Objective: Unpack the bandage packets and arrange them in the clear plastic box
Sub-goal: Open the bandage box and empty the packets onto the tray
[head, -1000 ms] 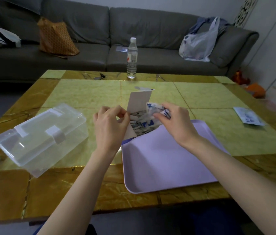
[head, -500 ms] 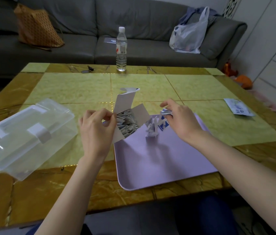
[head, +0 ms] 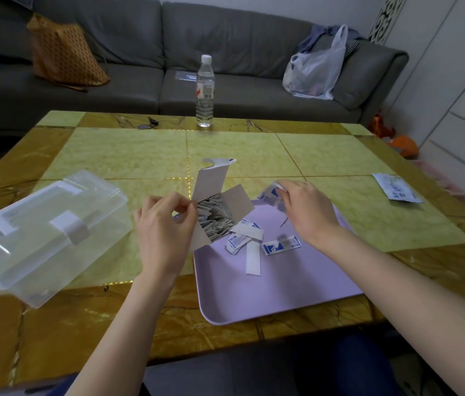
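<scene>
Head view: left hand [head: 165,225] pinches the open carton [head: 211,182] (packed full); right hand [head: 308,214] pinches bandage packets [head: 269,195] at the tray [head: 297,281] far edge.

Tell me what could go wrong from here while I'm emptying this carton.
The carton, held tilted in the left hand, is full and sits at the corner of the tray, so its contents could spill onto the table. The right hand pinches several packets at once; some may slip from that grip. The clear box is shut, and both hands are busy.
</scene>
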Demonstrator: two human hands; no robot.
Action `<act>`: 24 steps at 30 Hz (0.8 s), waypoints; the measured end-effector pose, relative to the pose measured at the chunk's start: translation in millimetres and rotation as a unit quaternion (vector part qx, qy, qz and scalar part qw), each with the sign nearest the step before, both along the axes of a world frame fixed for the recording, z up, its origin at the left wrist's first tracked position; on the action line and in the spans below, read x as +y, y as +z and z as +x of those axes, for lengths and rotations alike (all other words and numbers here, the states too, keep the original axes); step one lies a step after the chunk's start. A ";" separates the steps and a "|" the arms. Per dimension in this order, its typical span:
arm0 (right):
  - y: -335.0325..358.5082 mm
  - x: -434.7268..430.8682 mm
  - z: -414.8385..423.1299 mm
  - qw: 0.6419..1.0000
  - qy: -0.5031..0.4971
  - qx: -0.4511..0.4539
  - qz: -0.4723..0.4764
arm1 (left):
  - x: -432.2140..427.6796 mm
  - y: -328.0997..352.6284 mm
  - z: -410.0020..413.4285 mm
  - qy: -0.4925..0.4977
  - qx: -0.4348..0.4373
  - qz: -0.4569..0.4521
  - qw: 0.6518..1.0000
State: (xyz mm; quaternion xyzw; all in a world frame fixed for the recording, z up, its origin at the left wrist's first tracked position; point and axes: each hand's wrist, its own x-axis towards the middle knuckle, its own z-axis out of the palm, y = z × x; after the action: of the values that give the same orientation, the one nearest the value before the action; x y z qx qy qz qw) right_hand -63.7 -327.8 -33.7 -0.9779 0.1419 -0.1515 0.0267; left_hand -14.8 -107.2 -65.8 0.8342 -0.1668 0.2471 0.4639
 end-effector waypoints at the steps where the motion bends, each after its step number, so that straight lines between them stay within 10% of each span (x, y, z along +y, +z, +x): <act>1: -1.5 0.3 0.1 1.000 0.016 0.000 0.006 | 0.2 -0.1 0.0 -0.002 0.001 -0.001 1.000; 13: 5.7 71.2 -7.4 0.975 0.209 -0.012 0.081 | 1.9 4.3 -11.4 -0.060 -0.024 -0.001 0.998; 24: -4.7 93.2 0.3 0.981 0.180 0.050 0.057 | 7.7 7.8 -17.2 -0.073 -0.005 -0.040 0.997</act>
State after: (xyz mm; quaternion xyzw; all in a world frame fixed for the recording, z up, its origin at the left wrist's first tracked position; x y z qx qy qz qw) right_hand -63.5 -234.6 -38.4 -0.9906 -0.0268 -0.0869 0.1018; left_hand -32.0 -99.5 -58.0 0.7993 -0.2195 0.2229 0.5131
